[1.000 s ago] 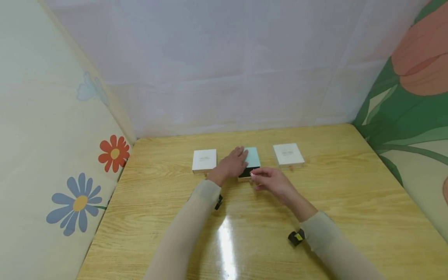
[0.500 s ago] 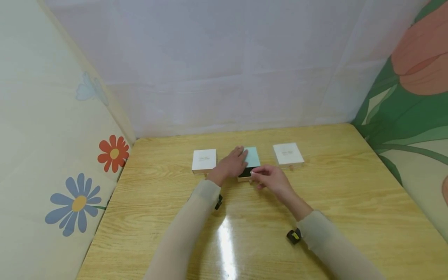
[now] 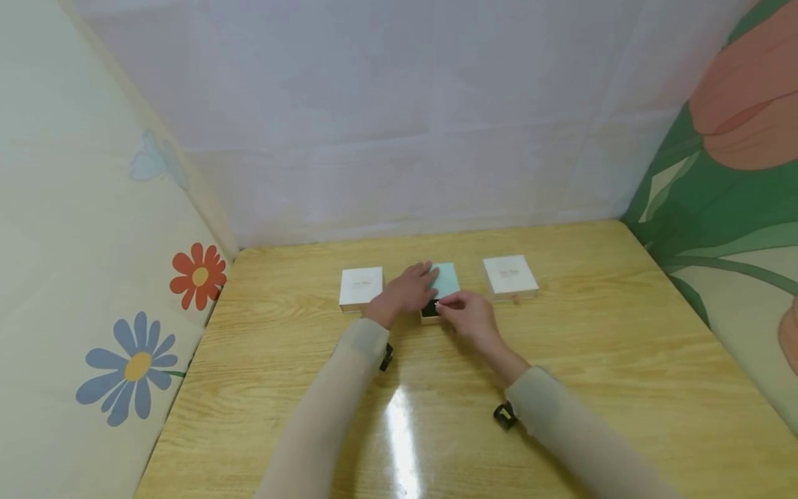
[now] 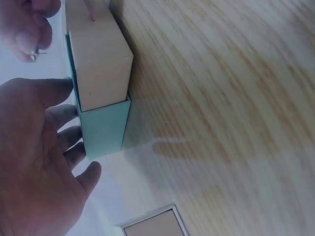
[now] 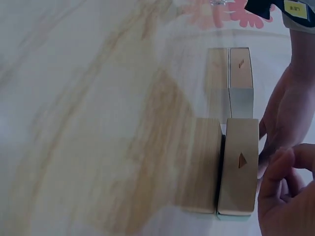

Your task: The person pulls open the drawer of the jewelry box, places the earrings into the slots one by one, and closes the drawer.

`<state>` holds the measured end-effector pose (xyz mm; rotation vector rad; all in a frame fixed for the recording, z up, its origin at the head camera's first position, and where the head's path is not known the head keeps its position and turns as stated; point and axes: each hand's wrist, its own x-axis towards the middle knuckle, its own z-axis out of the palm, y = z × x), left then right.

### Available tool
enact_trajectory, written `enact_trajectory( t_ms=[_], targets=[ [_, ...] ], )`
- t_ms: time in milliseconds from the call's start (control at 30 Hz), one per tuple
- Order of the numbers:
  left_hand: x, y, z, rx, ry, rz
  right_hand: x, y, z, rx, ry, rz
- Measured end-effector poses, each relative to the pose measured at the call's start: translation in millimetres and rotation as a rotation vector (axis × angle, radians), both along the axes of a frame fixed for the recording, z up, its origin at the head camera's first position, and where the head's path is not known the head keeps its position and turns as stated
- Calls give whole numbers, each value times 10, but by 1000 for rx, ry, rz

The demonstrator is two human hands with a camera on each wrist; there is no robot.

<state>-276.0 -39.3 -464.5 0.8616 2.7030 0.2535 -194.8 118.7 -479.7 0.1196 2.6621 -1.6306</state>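
Observation:
In the middle of the table lies a drawer-style gift box with a mint-green sleeve (image 3: 446, 278) and a beige drawer (image 4: 106, 83) partly pulled out toward me, black inside. My left hand (image 3: 408, 287) rests on the sleeve from the left, its fingers extended along it. Over the open drawer, my right hand (image 3: 470, 315) pinches a small, shiny silver stud earring (image 4: 34, 57) between thumb and forefinger; its thin post shows in the left wrist view. The right wrist view has the drawer front (image 5: 238, 169) with a small pull tab beside my curled right fingers (image 5: 270, 182).
One white box (image 3: 361, 285) with faint lettering lies left of the mint box, close by my left wrist. Another white box (image 3: 510, 274) is to the right. Behind the wooden table (image 3: 299, 388) hangs a pale cloth (image 3: 399, 125); floral panels stand at both sides.
My right hand has moved slightly left and forward, bringing the earring from the drawer's right edge to over its black inside. My left hand has stayed on the sleeve.

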Motion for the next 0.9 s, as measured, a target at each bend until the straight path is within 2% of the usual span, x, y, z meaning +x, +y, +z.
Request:
enact_trajectory(
  t_ms=[133, 500, 900],
  targets=[
    [-15, -3, -13, 9, -15, 7, -31, -55, -18, 109, 23, -9],
    [0, -14, 7, 26, -22, 8, -54, -120, 40, 314, 3, 15],
    [35, -15, 64, 26, -57, 28, -98, -171, 42, 420, 77, 37]
  ],
)
